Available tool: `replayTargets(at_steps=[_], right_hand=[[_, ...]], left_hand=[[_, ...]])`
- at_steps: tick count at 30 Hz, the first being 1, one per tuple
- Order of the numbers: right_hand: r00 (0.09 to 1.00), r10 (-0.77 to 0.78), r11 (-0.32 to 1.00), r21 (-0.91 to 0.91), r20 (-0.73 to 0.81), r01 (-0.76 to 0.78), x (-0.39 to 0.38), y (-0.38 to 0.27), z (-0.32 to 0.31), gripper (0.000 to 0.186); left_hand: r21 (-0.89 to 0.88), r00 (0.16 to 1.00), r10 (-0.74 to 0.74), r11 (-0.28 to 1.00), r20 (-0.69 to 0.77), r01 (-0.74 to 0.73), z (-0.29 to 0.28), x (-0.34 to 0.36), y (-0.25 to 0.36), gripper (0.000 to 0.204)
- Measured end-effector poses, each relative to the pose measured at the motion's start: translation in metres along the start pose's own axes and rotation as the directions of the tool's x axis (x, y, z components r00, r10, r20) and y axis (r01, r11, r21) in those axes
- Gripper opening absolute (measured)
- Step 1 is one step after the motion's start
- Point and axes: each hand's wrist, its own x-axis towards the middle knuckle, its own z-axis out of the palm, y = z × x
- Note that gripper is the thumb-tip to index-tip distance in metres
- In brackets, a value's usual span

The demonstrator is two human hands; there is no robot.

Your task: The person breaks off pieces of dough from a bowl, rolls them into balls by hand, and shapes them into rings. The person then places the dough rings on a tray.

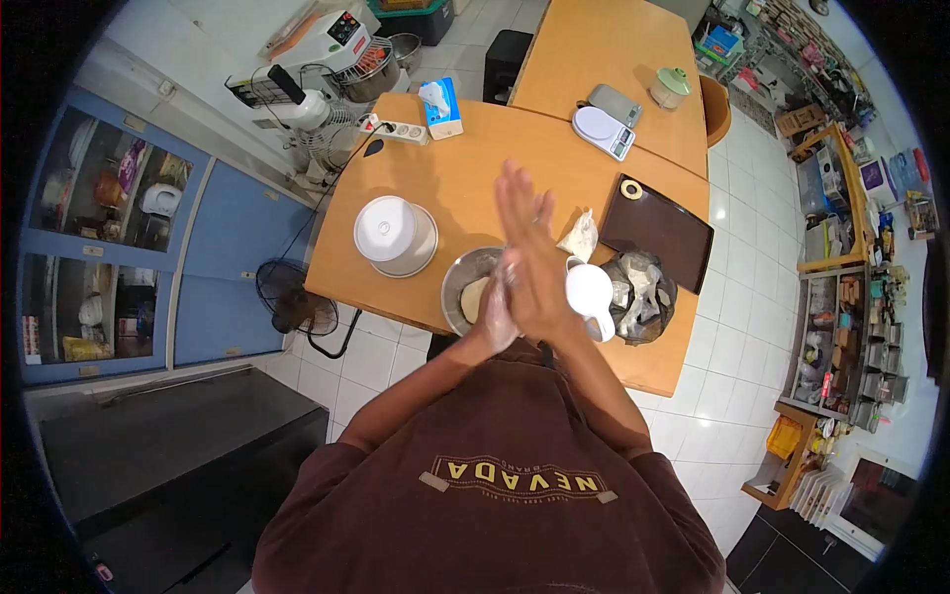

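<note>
Both hands are held together, palm against palm, above the near edge of the tabletop. The right hand lies uppermost, its fingers stretched flat and pointing away from the body; nothing is gripped in it. The left hand is pressed beneath it and is mostly hidden, only its pale, floured-looking edge being seen; it appears flat and open too, and no object can be made out between the palms.

Directly under the hands a metal bowl is set on the tabletop, and a lump of dough is seen inside it. Just right of the hands a white jug stands, and beside that a dark bowl filled with crumpled plastic. A small plastic bag lies behind the jug, next to a dark brown tray on which a roll of tape rests.

To the left of the bowl an upturned white tub is placed. Farther back a tissue box, a power strip and a white scale are found. A stand mixer is seen beyond the tabletop's far left corner, and a fan stands on the floor below.
</note>
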Motion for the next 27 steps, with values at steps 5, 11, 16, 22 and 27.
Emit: replayTargets(at_steps=[5,11,16,22,27], right_hand=[[0.994,0.11,0.994,-0.026,0.006,-0.11,-0.019,0.001,0.012,0.06],[0.99,0.133,0.989,0.065,-0.053,-0.129,-0.008,0.01,0.002,0.06],[0.983,0.182,0.972,0.156,-0.018,-0.177,-0.037,0.009,0.026,0.06],[0.994,0.106,0.992,-0.06,-0.021,-0.107,-0.019,0.031,0.004,0.06],[0.981,0.164,0.97,0.163,0.105,-0.179,-0.034,0.001,0.03,0.06]], left_hand=[[-0.124,0.986,-0.105,0.988,-0.128,0.09,0.013,0.042,0.04,0.07],[0.165,0.992,-0.086,0.984,0.089,0.071,-0.004,0.013,0.008,0.076],[0.033,0.965,-0.175,0.982,-0.196,0.185,-0.001,0.044,0.03,0.07],[0.102,0.987,-0.158,0.982,-0.019,0.159,-0.008,0.011,-0.004,0.073],[-0.053,0.991,0.056,0.997,-0.119,-0.063,-0.059,0.009,-0.034,0.072]])
